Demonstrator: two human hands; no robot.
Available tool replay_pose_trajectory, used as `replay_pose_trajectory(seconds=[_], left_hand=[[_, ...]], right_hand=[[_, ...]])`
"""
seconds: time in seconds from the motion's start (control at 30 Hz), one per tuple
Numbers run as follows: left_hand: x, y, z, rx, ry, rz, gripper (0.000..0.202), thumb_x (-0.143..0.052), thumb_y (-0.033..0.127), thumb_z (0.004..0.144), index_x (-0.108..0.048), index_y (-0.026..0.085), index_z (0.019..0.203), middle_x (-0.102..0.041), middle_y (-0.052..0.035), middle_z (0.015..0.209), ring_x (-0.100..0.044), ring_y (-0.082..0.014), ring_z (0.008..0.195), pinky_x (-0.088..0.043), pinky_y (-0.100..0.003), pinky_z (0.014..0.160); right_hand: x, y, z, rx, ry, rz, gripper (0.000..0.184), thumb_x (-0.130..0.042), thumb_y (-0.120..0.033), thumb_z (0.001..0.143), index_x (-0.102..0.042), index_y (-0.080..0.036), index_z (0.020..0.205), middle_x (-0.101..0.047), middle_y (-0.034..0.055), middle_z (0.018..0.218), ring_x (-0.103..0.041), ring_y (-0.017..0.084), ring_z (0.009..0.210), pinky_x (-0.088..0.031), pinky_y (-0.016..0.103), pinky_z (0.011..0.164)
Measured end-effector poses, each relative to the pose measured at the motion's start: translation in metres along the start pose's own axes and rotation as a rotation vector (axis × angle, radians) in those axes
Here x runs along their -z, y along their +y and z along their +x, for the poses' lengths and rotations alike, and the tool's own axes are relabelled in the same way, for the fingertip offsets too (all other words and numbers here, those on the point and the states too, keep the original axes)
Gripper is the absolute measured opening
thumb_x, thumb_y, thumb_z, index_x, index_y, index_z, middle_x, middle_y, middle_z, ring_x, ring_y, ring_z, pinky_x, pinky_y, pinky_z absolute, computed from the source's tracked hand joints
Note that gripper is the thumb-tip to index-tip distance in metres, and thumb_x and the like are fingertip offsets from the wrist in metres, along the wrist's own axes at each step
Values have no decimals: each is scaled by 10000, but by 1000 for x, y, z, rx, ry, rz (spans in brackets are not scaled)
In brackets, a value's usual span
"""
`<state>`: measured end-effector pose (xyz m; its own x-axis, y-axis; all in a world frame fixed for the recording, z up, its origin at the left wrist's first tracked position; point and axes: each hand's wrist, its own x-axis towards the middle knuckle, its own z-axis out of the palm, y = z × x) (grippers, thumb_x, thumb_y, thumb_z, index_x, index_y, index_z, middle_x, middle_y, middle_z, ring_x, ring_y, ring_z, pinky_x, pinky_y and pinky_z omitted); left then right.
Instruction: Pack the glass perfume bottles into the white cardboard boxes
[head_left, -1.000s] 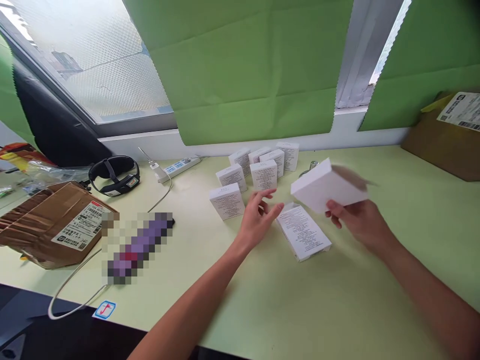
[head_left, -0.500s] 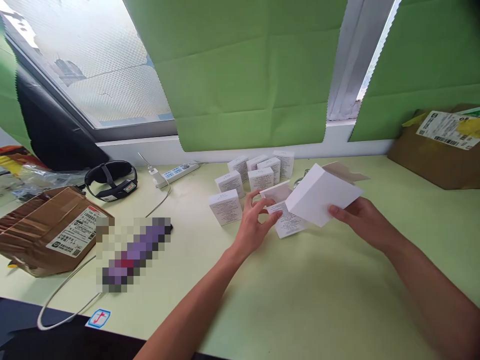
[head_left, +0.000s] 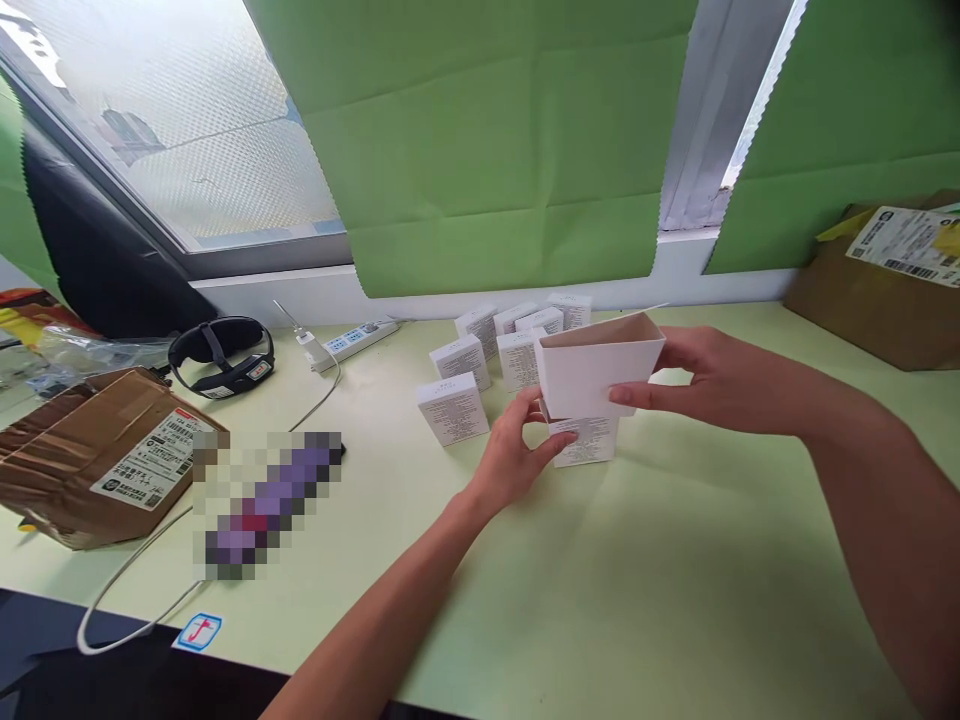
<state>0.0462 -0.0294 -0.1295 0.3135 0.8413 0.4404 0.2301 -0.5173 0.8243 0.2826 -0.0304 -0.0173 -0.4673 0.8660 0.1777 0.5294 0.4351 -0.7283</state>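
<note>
My right hand (head_left: 690,380) grips a plain white carton (head_left: 592,375), thumb on its near face. The carton is held upright, its top open and its inside brown. Directly below and behind it stands a small white printed box (head_left: 589,442) on the table. My left hand (head_left: 517,440) is closed on the left side of that printed box, with the thumb on its near face. The carton hides the printed box's upper part, so I cannot tell whether the two touch. Several similar boxes stand behind, the nearest white box (head_left: 454,410) to the left of my left hand.
A brown cardboard box (head_left: 67,480), a black headset (head_left: 225,375), a power strip (head_left: 360,342) and a blurred purple object (head_left: 274,505) occupy the left side. A white cable (head_left: 112,575) loops near the front edge. Another cardboard box (head_left: 847,310) sits far right.
My right hand has moved the carton left and turned it from tilted to upright, above the printed box. My left hand has stayed at the printed box.
</note>
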Motion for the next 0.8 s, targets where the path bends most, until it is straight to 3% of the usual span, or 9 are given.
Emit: replay_pose_trajectory(seconds=[0.27, 0.57, 0.7, 0.8], left_hand=[[2, 2, 1, 70, -32, -114, 524, -769, 277, 808, -518, 252, 1268, -657, -62, 1209, -650, -202, 1059, -535, -407, 955], [0, -4, 1, 35, -8, -135, 576, -802, 307, 774, -530, 263, 1280, -666, -66, 1190, -658, -198, 1015, -545, -398, 921], [-1, -2, 0, 37, -27, -128, 540, -801, 302, 776, -549, 260, 1253, -664, -57, 1174, -646, -183, 990, -540, -385, 920], [-2, 1, 0, 52, -36, -140, 533, -796, 284, 782, -542, 265, 1251, -657, -54, 1178, -642, -183, 995, -539, -381, 916]], right_hand=[[-9, -3, 4, 46, -13, 148, 399, -626, -426, 903, -594, -378, 1298, -673, -8, 1272, -646, 294, 1127, -556, 412, 867], [-22, -9, 5, 144, -74, 416, 362, -522, -405, 984, -444, -303, 1323, -620, 33, 1334, -588, 218, 1200, -532, 327, 914], [-22, -4, 6, 146, -49, 324, 291, -516, -422, 983, -435, -311, 1239, -632, 35, 1315, -620, 228, 1128, -526, 355, 893], [-15, -2, 4, 64, -36, 219, 324, -514, -436, 978, -430, -326, 1271, -655, 42, 1279, -617, 257, 1116, -531, 371, 851]])
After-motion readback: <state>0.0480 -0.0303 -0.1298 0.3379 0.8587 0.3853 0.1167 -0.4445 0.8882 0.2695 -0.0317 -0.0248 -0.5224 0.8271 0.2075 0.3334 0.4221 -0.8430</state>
